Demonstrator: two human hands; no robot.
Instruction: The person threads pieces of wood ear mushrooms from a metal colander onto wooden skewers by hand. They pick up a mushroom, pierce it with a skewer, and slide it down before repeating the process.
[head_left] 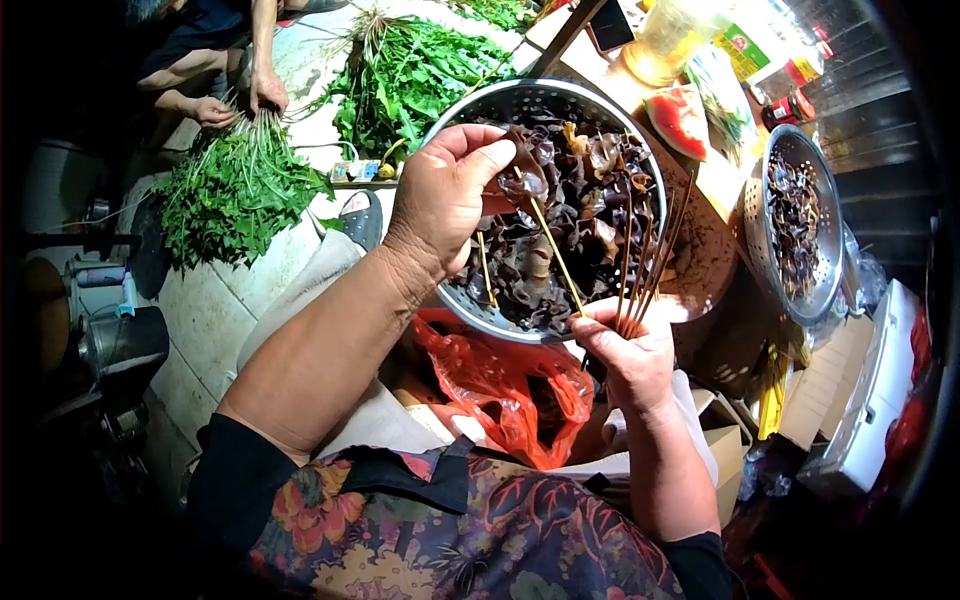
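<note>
My left hand (455,190) pinches a dark piece of wood ear mushroom (530,165) between thumb and fingers, at the upper end of a thin bamboo skewer (552,245). The skewer's lower end is in my right hand (625,345), which is closed. A bunch of darker skewers (650,260) also fans upward from that hand. Beneath both hands is a metal colander (657,170) full of wood ear mushrooms (600,240). Another light stick (486,268) pokes up at the colander's left side.
A red plastic bag (510,385) lies by my lap. To the right is a second colander (830,190) with skewered dark pieces. A watermelon slice (677,122) and jars (788,108) stand on the table. Another person's hands (262,95) hold leafy greens (235,190) at the left.
</note>
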